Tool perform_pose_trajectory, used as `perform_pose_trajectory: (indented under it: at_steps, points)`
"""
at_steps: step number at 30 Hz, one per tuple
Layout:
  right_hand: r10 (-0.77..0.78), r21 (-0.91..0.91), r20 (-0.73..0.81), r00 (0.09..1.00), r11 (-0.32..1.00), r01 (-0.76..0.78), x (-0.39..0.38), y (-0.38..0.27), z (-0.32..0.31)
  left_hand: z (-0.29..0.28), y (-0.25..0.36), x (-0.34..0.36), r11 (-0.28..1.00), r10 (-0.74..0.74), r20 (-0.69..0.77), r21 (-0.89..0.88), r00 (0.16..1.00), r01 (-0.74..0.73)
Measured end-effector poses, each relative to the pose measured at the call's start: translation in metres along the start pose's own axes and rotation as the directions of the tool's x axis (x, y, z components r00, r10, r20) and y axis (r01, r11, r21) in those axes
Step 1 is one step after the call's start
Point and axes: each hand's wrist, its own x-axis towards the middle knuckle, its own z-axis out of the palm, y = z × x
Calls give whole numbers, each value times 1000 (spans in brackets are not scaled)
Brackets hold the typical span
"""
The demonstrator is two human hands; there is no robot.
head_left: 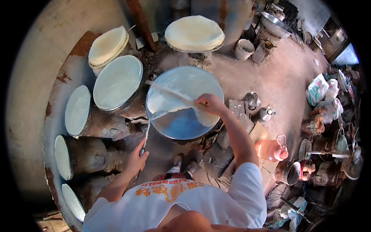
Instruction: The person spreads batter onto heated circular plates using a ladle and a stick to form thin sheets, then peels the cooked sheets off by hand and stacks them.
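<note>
I have the right hand (209, 104) clamped on a long, flat, pale stick (170, 91), over a round, shiny metal griddle (181, 125). A thin whitish sheet (185, 82) lies across the griddle's far part; from here I cannot tell whether the stick touches it. Set apart, my left hand (136, 158) grips a slim, pale-coated blade (147, 133) near the griddle's left rim.

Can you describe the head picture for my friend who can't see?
A person's right hand holds a pale stick over a round plate partly covered by a pale layer, while the left hand holds a thin tool. More pale-topped plates stand to the left, and stacks of pale rounds sit beyond.
</note>
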Motion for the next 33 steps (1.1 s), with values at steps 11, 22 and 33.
perform_pose_trajectory:
  at_steps: [11, 22, 33]
  points:
    - [190, -58, -9, 982, 980, -191, -85, -11, -4, -4, 2, 0, 996, -9, -76, -94, 997, 2]
    - [180, -246, -192, 965, 943, -225, -189, -87, 62, -32, 35, -5, 968, 45, 149, -251, 988, -6]
    - [807, 920, -378, 453, 384, 84, 46, -167, 397, -147, 60, -45, 747, 581, 198, -515, 789, -421]
